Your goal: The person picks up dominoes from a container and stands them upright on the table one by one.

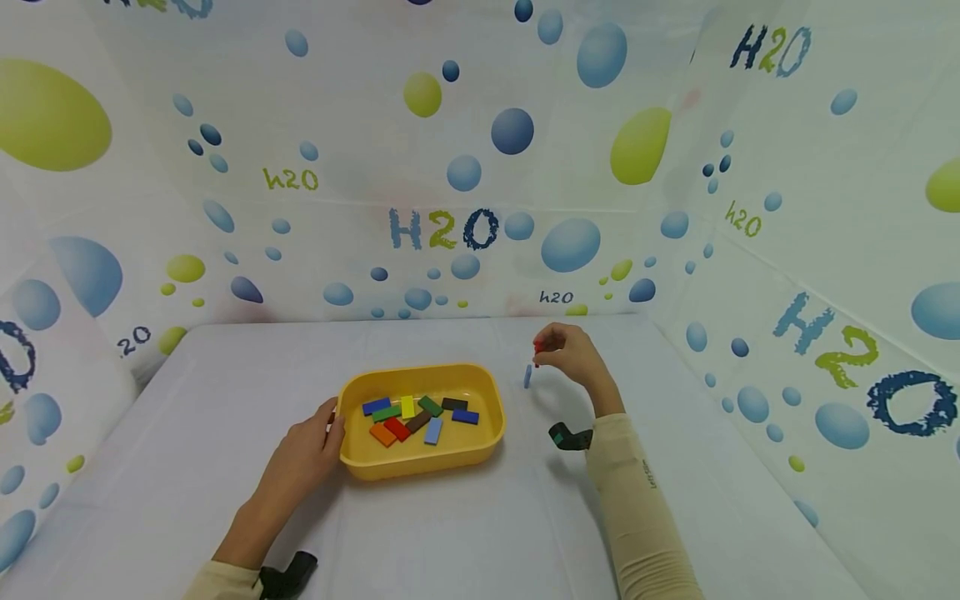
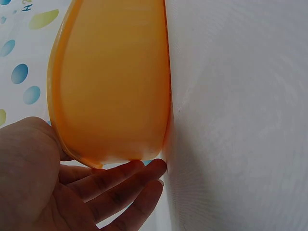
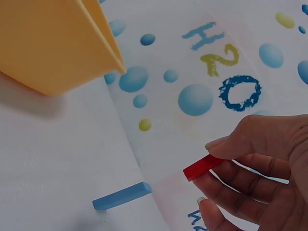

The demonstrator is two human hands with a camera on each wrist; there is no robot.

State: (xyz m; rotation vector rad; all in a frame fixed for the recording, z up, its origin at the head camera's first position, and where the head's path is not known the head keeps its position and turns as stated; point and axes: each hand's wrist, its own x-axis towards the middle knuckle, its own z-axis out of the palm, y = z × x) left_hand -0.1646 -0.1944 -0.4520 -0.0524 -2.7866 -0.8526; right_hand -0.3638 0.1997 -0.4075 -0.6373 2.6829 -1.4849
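A yellow plastic tray (image 1: 420, 471) holds several flat, coloured rectangular blocks, among them an orange block (image 1: 383, 434) and a brown block (image 1: 417, 422). At the tray's left end my left hand (image 1: 309, 446) holds the rim, thumb at the edge and fingers against the outer wall (image 2: 110, 96). My right hand (image 1: 572, 354) pinches a red block (image 3: 202, 167) between thumb and fingers. Just below it in the head view, a light blue block (image 1: 528, 377) stands upright on the table. The right wrist view shows this blue block (image 3: 121, 196) left of the held red one.
A white cloth (image 1: 450, 542) covers the table. Behind it and at both sides hang white sheets (image 1: 345, 100) with blue and green bubbles and H2O lettering. Dark straps with camera mounts (image 1: 570, 437) are worn at both wrists, over beige sleeves (image 1: 637, 500).
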